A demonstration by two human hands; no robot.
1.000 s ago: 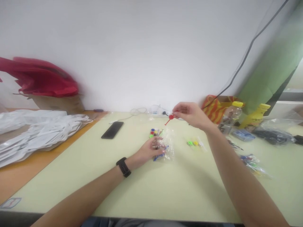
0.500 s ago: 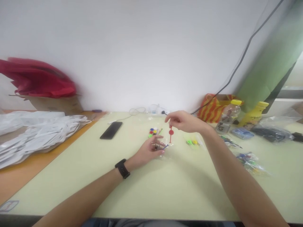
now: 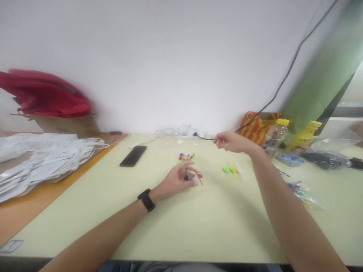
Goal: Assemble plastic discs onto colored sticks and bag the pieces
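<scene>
My left hand [image 3: 181,177], with a black watch on its wrist, is low over the table. Its curved fingers and thumb are around what looks like a small clear plastic bag, hard to see. A red plastic piece [image 3: 200,176] with a round middle and thin ends leans at the fingertips, beside a blue piece [image 3: 194,175]. A dark piece shows deeper in the grasp. My right hand [image 3: 231,142] hovers above the table farther right, fingers loosely bent and holding nothing visible. Just beyond my left hand lies a group of small coloured pieces [image 3: 184,156].
Green and yellow pieces [image 3: 231,170] lie below my right hand. Filled clear packets [image 3: 304,194] lie near my right forearm. A phone [image 3: 133,156] is at left, white bags [image 3: 42,158] beyond it. Bottles [image 3: 276,136] and a striped bag [image 3: 251,126] stand at back right.
My right hand has let go of the red piece and moved up and to the right. The red piece now leans at my left hand, which has barely moved.
</scene>
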